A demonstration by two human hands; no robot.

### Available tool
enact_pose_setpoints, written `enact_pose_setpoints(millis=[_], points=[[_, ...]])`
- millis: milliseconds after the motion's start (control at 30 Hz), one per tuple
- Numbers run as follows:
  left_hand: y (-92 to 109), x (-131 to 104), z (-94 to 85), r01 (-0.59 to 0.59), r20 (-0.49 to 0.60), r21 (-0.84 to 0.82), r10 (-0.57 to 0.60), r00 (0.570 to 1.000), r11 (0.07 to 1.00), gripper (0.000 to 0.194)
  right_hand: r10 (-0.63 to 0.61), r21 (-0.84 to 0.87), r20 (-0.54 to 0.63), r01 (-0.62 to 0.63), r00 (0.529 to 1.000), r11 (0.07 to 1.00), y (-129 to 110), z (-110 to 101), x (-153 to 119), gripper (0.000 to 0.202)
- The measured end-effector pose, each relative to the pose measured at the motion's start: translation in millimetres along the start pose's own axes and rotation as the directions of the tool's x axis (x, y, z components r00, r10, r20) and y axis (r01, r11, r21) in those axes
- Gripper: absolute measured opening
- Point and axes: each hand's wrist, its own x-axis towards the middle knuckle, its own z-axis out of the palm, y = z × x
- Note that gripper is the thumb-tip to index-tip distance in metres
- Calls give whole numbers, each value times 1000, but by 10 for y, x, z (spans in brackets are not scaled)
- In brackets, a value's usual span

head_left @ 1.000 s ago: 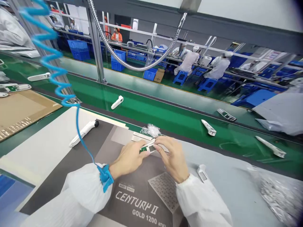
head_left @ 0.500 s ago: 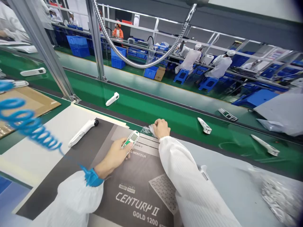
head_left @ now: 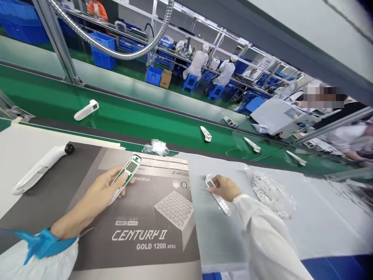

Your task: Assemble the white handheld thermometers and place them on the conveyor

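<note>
My left hand (head_left: 110, 186) is closed around a white handheld thermometer body (head_left: 131, 167), its green circuit board and small grey screen facing up. Further right, my right hand (head_left: 225, 187) pinches a white casing cover (head_left: 223, 205) with a window near its top end, on or just above the grey mat. A clear crumpled plastic bag (head_left: 159, 147) lies at the belt's near edge, apart from both hands. Left of my left hand rests a white thermometer (head_left: 43, 169) with a black tip. Beyond my right forearm sits a clear bag of small white parts (head_left: 271, 194).
A green conveyor belt (head_left: 131, 126) runs across, carrying a white thermometer (head_left: 86, 110) and several other units. The printed cardboard sheet (head_left: 140, 256) covers the bench before me. A metal post (head_left: 55, 42) and flexible metal conduit (head_left: 125, 55) stand beyond. Co-workers sit across the aisle.
My right hand has left the plastic bag at the belt's edge, moved right and taken hold of the casing cover. My left hand keeps the thermometer body. The view has turned right.
</note>
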Motion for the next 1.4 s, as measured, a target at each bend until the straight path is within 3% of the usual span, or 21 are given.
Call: enact_pose_setpoints(millis=[133, 233, 333, 467, 567, 667, 833, 967, 1100, 1267, 1400], points=[[34, -29, 198, -72, 56, 37, 70, 996, 997, 51, -56, 112, 62, 49, 997, 993, -31, -138, -205, 26], [5, -59, 381, -152, 59, 34, 150, 987, 988, 45, -82, 396, 31, 63, 996, 916, -191, -184, -360, 29], [-15, -70, 637, -240, 25, -9, 241, 970, 971, 39, -39, 781, -29, 47, 999, 622, -496, 68, -456, 34], [-59, -60, 951, -331, -33, 31, 332, 943, 943, 32, -63, 967, 23, -6, 998, 256, -1035, 616, -554, 46], [-142, -40, 1040, -356, -9, 83, 358, 934, 931, 28, -166, 994, 89, -76, 982, 81, -1339, 906, -643, 47], [-228, -11, 1017, -298, -17, -36, 298, 955, 954, 26, -134, 997, 70, -73, 989, -14, -1476, 1048, -700, 47], [-262, 26, 960, -152, -15, -362, 157, 987, 920, 34, -132, 998, 27, -35, 991, -55, -1550, 1083, -731, 52], [-250, -2, 981, -46, 12, -475, 59, 998, 879, 39, -40, 1000, 22, -23, 999, -15, -1587, 1078, -743, 47], [-272, -33, 1011, -66, -7, -462, 71, 997, 884, 37, -50, 999, 44, -45, 998, -4, -1595, 1047, -748, 47], [-297, -22, 1009, -36, 13, -466, 47, 999, 884, 37, -34, 997, 1, 2, 999, 82, -1599, 1015, -773, 49], [-277, -59, 971, -227, -23, -231, 227, 974, 946, 32, -16, 994, -53, 54, 998, 96, -1577, 1051, -781, 52]])
